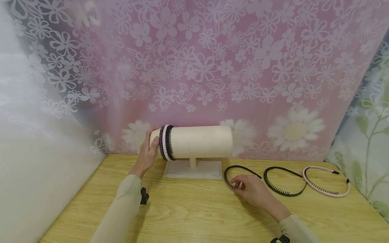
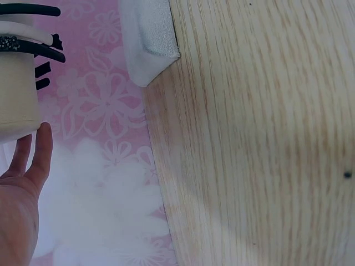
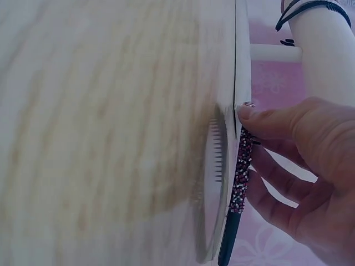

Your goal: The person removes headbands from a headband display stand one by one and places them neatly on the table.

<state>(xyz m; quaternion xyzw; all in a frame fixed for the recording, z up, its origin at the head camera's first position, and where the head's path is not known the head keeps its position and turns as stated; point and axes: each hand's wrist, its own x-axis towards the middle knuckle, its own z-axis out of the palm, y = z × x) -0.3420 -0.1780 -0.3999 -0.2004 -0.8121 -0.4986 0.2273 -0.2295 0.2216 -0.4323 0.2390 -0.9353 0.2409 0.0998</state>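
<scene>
A cream padded roll point(image 1: 200, 141) lies level on a post above a pale base point(image 1: 209, 170), forming a headband display stand. At its left end my left hand point(image 1: 147, 153) holds the roll, thumb on the front and fingers over the far side. Close beside that hand, a dark headband point(image 1: 161, 143), a pink headband point(image 1: 165, 141) and a black toothed headband point(image 1: 170, 143) encircle the roll. My right hand point(image 1: 256, 190) pinches a black toothed headband on the table, right of the base. The right wrist view shows glittery beads along this black headband point(image 3: 239, 183).
Right of my right hand lie another black toothed headband point(image 1: 281, 193) and a pink headband point(image 1: 326, 193), their edges meeting. They rest on a wood-grain table point(image 1: 188, 209). A pink flowered curtain point(image 1: 206, 67) hangs behind, with pale sheets at both sides.
</scene>
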